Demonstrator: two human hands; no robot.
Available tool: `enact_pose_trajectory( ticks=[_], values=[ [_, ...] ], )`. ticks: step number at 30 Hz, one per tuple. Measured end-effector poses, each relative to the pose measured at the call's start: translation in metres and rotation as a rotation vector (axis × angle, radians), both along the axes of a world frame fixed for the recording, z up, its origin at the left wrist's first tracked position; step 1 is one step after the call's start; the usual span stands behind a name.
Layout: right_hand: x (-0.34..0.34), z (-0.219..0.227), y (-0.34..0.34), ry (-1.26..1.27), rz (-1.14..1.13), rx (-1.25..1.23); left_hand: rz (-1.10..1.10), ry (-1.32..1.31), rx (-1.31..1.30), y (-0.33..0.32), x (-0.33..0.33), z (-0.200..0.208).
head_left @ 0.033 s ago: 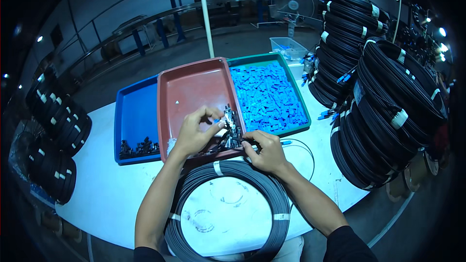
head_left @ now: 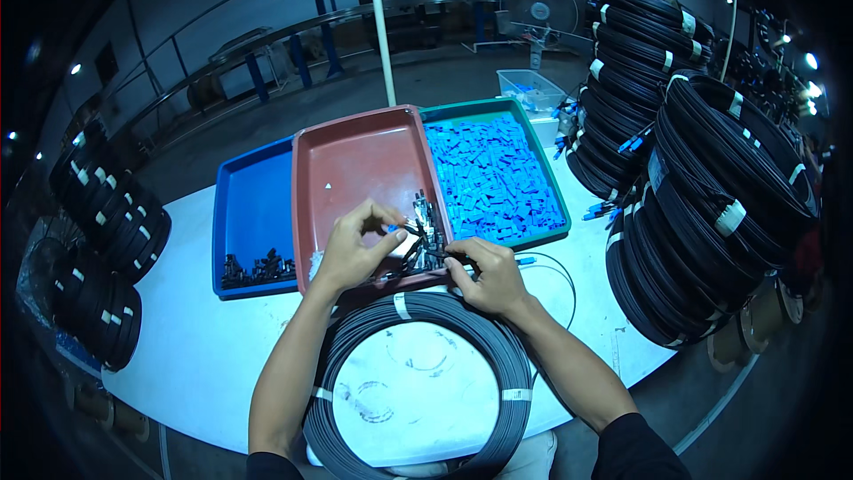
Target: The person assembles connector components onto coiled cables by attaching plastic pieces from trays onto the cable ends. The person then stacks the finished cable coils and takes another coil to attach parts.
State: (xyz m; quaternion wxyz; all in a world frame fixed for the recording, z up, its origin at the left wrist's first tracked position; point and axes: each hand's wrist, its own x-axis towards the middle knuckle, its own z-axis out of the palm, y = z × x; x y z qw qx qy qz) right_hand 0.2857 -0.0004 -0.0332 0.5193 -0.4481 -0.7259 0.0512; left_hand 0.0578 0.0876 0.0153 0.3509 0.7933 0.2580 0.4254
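Note:
My left hand [head_left: 354, 249] is over the front of the red-brown tray [head_left: 355, 160], thumb and fingers pinched together. A small dark piece with a bit of blue shows at its fingertips, too small to name. My right hand [head_left: 487, 274] pinches a thin black cable at the tray's front right corner. Beyond its knuckles a blue connector [head_left: 526, 260] sticks out, and a loop of thin cable curves away from there. Small black and metal parts [head_left: 427, 218] lie heaped between my hands. In front of me a coil of black cable [head_left: 324, 391], tied with white bands, lies below my forearms.
A blue tray [head_left: 258, 204] at left holds black parts [head_left: 258, 270]. The green tray [head_left: 557, 204] at right is full of blue pieces [head_left: 493, 178]. Tall stacks of cable coils [head_left: 702, 213] stand at right, more coils [head_left: 107, 222] at left. A clear bin [head_left: 530, 93] sits behind.
The whole view has shifted slightly. Both hands stay in nearly the same place, with only small movement at the left fingertips.

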Motion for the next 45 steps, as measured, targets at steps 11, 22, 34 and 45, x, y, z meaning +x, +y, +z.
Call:
enact_pose_trajectory(
  ticks=[11, 22, 34, 45],
  values=[
    [-0.03, 0.024, -0.024, -0.07, 0.291, 0.095, 0.07, 0.077, -0.075, -0.063, -0.047, -0.008],
    [-0.033, 0.025, -0.028, -0.166, 0.395, -0.026, 0.036, 0.063, -0.004, -0.071, -0.05, -0.021],
    [-0.03, 0.021, -0.029, -0.179, 0.477, -0.148, 0.012, 0.058, 0.107, -0.073, -0.046, -0.018],
    [-0.03, 0.023, -0.028, -0.199, 0.512, -0.194, -0.024, 0.052, 0.138, -0.076, -0.043, -0.017]
  ],
)
